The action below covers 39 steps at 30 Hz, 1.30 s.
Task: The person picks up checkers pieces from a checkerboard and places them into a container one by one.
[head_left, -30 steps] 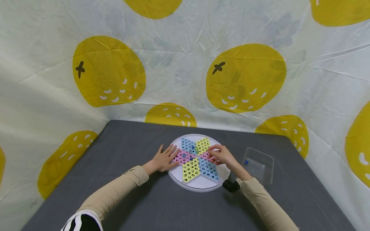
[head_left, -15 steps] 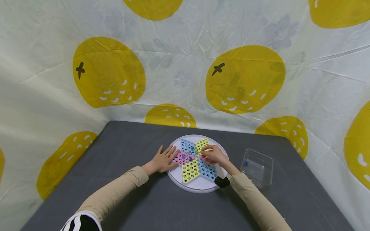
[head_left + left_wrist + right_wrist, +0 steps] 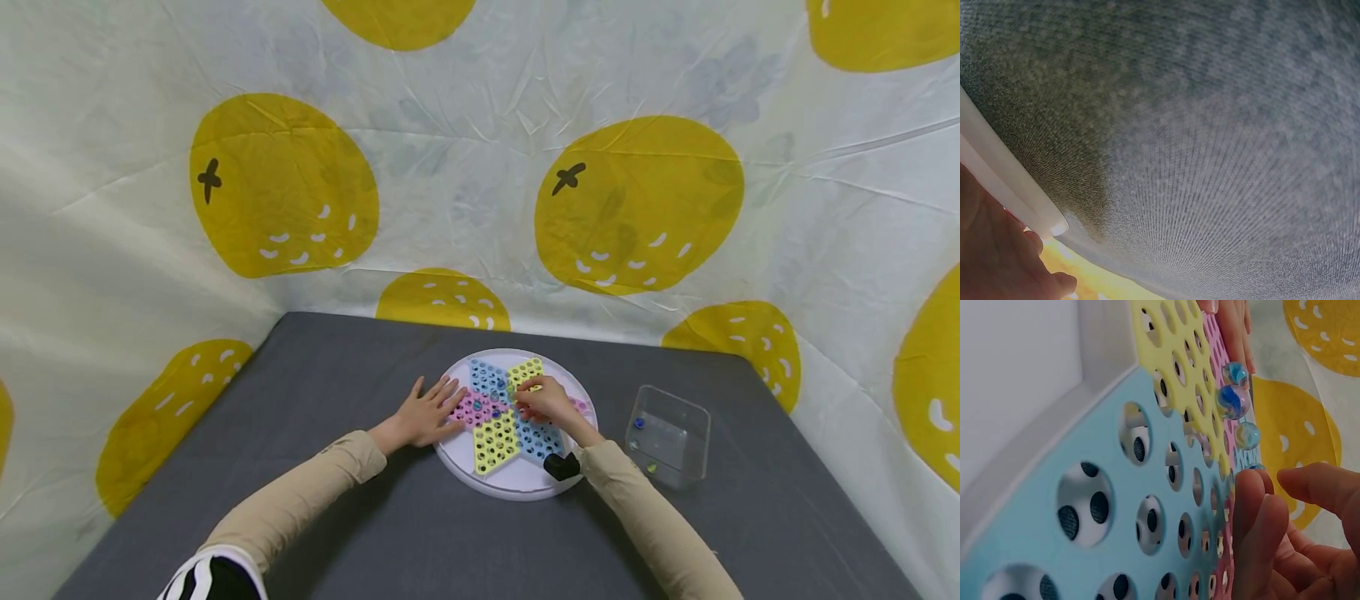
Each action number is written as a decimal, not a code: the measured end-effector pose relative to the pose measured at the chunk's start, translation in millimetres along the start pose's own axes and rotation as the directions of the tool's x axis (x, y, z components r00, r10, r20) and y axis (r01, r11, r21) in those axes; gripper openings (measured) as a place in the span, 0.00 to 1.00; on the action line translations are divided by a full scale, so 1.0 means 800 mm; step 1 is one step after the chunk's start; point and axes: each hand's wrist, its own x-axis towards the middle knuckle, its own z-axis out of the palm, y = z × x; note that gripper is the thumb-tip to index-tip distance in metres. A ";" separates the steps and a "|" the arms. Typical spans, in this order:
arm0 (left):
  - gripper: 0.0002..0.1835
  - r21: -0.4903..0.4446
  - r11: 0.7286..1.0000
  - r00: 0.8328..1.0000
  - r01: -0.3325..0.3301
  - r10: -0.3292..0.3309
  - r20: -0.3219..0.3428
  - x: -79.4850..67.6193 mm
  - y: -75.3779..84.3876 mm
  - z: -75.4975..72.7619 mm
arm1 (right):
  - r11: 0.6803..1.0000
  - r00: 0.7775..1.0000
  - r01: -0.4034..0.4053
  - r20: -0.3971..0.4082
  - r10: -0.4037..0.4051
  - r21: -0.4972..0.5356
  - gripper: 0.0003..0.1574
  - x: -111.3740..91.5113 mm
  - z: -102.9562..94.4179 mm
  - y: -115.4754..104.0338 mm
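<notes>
A round white Chinese checkers board (image 3: 517, 487) carries a pink, yellow and blue star full of holes. Fingers spread, my left hand (image 3: 426, 414) rests on its left edge. Over the middle of the star is my right hand (image 3: 549, 402), thumb and fingers bent down. In the right wrist view a gap shows between its fingertips (image 3: 1294, 481), and I see no marble there. Close to them, a blue marble (image 3: 1233, 402), a clear marble (image 3: 1247, 435) and a light blue marble (image 3: 1235, 374) sit on the board. My right hand hides part of the star.
To the right of the board stands a clear plastic box (image 3: 705, 433) with a blue marble (image 3: 639, 423) and a yellow-green marble (image 3: 652, 467) in it. A dark grey cloth (image 3: 360, 517) covers the table. Behind hangs a patterned curtain (image 3: 457, 200).
My right hand has moved left from the pink right point to the star's middle. The yellow-green marble in the box has come into sight. My left hand has stayed put.
</notes>
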 end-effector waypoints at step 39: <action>0.35 -0.008 1.000 1.000 -0.006 0.006 0.010 -0.003 0.003 -0.006 | 0.999 0.999 -0.009 -0.039 0.011 0.034 0.14 0.005 0.008 0.004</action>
